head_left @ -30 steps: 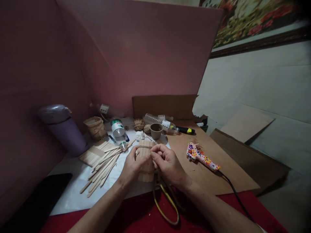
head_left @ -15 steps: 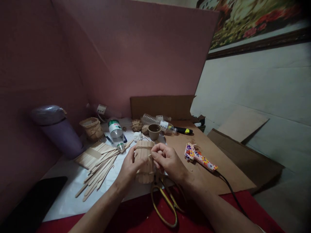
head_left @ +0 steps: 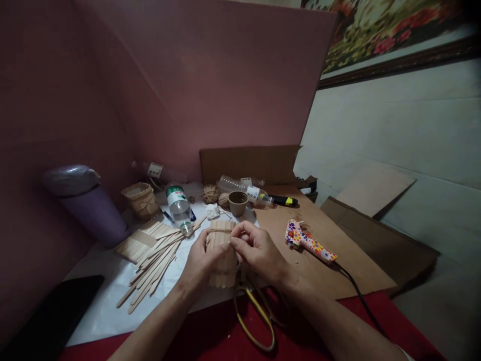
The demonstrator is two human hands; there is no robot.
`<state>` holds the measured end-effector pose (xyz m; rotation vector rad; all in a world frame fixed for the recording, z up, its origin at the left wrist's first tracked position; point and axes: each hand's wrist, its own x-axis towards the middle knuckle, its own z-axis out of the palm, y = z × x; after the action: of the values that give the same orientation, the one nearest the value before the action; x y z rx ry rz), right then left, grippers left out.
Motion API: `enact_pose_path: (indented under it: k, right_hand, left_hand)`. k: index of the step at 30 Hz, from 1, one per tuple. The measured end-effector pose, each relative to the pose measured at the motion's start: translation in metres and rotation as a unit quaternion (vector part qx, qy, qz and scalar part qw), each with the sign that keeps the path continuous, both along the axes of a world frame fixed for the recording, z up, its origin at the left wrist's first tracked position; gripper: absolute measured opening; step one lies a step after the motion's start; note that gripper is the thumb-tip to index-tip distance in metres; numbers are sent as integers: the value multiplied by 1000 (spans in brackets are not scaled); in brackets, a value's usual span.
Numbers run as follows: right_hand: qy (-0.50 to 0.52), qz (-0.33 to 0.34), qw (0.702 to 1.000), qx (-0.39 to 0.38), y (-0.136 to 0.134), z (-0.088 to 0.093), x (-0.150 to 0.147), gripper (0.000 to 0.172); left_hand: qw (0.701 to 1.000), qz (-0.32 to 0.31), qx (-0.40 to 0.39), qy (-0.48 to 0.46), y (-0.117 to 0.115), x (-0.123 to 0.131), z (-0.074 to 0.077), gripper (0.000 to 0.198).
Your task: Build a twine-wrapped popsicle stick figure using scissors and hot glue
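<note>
A small holder of upright craft sticks [head_left: 222, 255] is between my hands, with braided twine [head_left: 221, 230] running across it near the top and another band low down. My left hand [head_left: 200, 256] is wrapped round the holder's left side, its thumb lying across the front. At the right edge, my right hand [head_left: 256, 249] is closed in a pinch where the twine ends, thumb against fingers; the fingertips partly hide what they grip. Just below my right hand lie scissors [head_left: 255, 313] with yellow handles, their blades mostly hidden.
Loose craft sticks [head_left: 154, 271] fan out at left, near a plastic bottle [head_left: 179, 208] and a woven-looking pot [head_left: 140, 200]. A brown cup [head_left: 238, 204] and twine balls [head_left: 211, 193] stand behind. A flowered glue gun [head_left: 310, 242] with a cord lies right, on cardboard [head_left: 349, 271].
My right hand's fingers have shifted slightly left along the twine at the holder's edge. The holder's lower end sits a touch lower; my left hand keeps its grip.
</note>
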<state>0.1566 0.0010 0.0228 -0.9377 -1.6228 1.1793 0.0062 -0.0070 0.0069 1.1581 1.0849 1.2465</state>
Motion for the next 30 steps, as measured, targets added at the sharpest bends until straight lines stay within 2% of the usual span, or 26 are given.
enact_pose_path:
  k: [7,17,24,30]
  right_hand:
    - [23,-11,1000,14,-2,-2,-2,14]
    - [38,-1,999,-17,-1,-7,-6,20]
    - [71,32,995,-61,0,2,-2,25]
    - [57,52,995,-64,3,4,2,21]
  left_hand:
    - [996,19,-43,-69,-5,4,8,41]
    - [998,2,-33,-52,2,0,-2,46]
    - [995,11,-56,-85,-7,6,9,45]
    - [993,4,-60,-101,-8,7,14,46]
